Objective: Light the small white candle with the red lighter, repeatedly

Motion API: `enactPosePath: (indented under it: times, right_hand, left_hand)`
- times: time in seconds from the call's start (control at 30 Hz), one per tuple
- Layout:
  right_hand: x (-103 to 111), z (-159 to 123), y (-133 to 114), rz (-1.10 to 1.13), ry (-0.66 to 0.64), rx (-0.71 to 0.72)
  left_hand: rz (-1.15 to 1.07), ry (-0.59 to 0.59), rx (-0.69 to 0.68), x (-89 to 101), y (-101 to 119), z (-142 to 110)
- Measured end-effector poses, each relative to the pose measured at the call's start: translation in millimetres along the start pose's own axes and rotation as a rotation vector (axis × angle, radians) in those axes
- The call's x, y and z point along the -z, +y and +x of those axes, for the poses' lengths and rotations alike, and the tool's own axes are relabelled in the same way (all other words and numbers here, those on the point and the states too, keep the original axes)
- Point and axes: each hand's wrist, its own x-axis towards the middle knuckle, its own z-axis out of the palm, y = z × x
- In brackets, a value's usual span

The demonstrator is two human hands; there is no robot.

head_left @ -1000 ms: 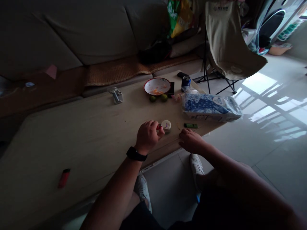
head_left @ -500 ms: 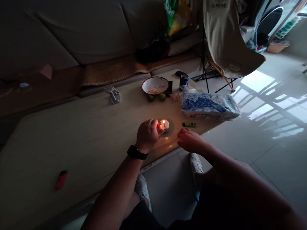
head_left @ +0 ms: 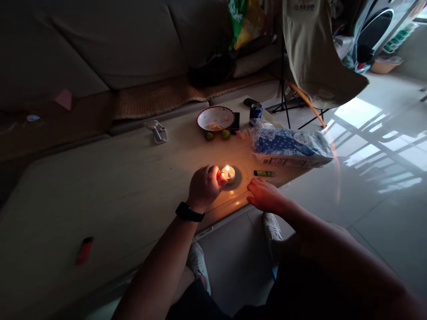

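My left hand (head_left: 206,186), wearing a black watch on its wrist, is closed around a red lighter (head_left: 219,174), most of which the fingers hide. The lighter's tip is at a small round white candle (head_left: 228,175), with a bright flame at the candle's top. My right hand (head_left: 265,195) rests at the table's near edge to the right of the candle. Its fingers are loosely bent and apart, with nothing visible in them. Just beyond those fingers lies a green lighter (head_left: 263,173).
Another red lighter (head_left: 84,250) lies on the table (head_left: 110,186) at left. Farther back are a red-rimmed bowl (head_left: 213,114), two green fruits, a clear plastic holder (head_left: 158,132), a blue can (head_left: 256,112) and a blue-white plastic-wrapped pack (head_left: 292,144). A folding chair (head_left: 323,71) stands behind.
The flame by the candle is brighter, and more warm light falls on the table and my right hand. Both hands have stayed almost still.
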Motion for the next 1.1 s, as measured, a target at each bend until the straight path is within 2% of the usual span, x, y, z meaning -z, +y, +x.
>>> enactPosePath:
  times: [0.17, 0.37, 0.5, 0.7, 1.1]
  right_hand:
    - [-3, 1, 2, 0.002, 0.009, 0.005]
    - [0, 0, 1, 0.002, 0.01, 0.006]
    - [1, 1, -1, -0.005, 0.0, -0.003]
    - [2, 1, -2, -0.011, -0.004, -0.016]
    - [-2, 2, 1, -0.014, 0.02, 0.003]
  left_hand:
    - [-0.134, 0.121, 0.101, 10.8, -9, -6]
    - [-0.245, 0.191, 0.207, 20.0, -37, -29]
    - [-0.274, 0.195, 0.242, 23.4, -50, -43]
    - [-0.26, 0.17, 0.279, 27.5, -59, -57]
    - [-0.233, 0.15, 0.281, 27.8, -63, -61]
